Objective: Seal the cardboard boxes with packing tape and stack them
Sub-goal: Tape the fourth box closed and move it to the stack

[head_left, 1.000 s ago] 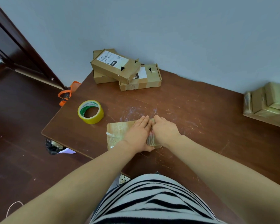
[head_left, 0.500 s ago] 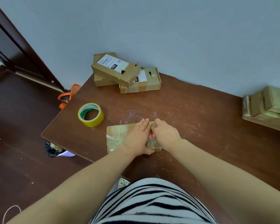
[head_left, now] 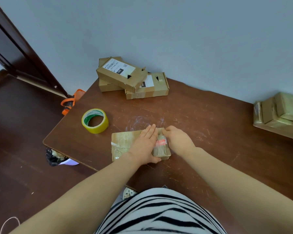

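- The left hand [head_left: 145,146] lies flat, fingers straight, pressing the box [head_left: 122,141] onto the table [head_left: 210,115].
- The right hand [head_left: 178,141] has edged rightward, so a red mark shows between the hands. Its fingers bend over the box end; whether they grip or press is unclear.
- The tape is likely being smoothed down, with stacking next.
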`<state>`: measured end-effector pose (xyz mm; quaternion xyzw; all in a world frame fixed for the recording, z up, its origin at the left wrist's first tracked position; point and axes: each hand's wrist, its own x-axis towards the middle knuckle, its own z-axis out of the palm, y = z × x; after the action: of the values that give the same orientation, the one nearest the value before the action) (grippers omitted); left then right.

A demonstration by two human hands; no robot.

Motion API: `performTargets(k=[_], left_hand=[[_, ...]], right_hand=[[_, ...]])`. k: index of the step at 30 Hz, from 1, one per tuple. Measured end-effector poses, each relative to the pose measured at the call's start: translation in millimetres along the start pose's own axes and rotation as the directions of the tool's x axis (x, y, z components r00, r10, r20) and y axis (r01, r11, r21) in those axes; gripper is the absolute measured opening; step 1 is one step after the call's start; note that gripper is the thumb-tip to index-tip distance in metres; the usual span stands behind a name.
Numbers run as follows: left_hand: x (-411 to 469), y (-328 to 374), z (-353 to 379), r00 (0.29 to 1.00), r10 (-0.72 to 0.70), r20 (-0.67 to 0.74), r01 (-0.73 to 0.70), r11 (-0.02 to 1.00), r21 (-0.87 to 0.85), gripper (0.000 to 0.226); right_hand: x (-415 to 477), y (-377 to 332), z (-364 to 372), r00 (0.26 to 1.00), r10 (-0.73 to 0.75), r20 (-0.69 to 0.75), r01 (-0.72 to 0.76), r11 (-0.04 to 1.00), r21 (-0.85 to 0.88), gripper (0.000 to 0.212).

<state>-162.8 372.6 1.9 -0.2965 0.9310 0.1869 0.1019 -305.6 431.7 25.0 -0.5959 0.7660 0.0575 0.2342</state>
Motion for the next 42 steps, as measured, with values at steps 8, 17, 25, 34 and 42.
performTargets(k=[8, 17, 25, 34, 42], left_hand=[[1.2, -2.4, 0.7, 1.000, 0.010, 0.001, -0.010, 1.000, 0.018, 0.110], [-0.7, -2.8, -0.8, 0.999, 0.032, 0.031, -0.033, 0.999, 0.013, 0.105], [-2.2, -3.8, 0.7, 0.998, 0.041, 0.048, -0.039, 0.999, -0.029, 0.118], [-16.0, -60.4, -37.8, 0.824, -0.429, -0.371, 0.235, 0.854, -0.465, 0.065], [-18.1, -134.8, -33.5, 0.610, -0.778, -0.149, 0.734, 0.626, -0.264, 0.059]], right_hand=[[3.6, -8.8, -0.9, 0.996, 0.038, -0.077, -0.035, 0.999, 0.042, 0.030], [12.0, -6.8, -13.7, 1.000, 0.006, -0.007, -0.006, 0.994, -0.107, 0.026], [6.2, -3.4, -7.1, 0.998, 0.038, -0.041, -0.040, 0.999, -0.029, 0.034], [4.2, -26.7, -9.4, 0.975, -0.174, -0.139, 0.187, 0.979, 0.081, 0.064], [15.0, -40.2, -3.4, 0.954, -0.299, 0.007, 0.300, 0.953, -0.041, 0.099]])
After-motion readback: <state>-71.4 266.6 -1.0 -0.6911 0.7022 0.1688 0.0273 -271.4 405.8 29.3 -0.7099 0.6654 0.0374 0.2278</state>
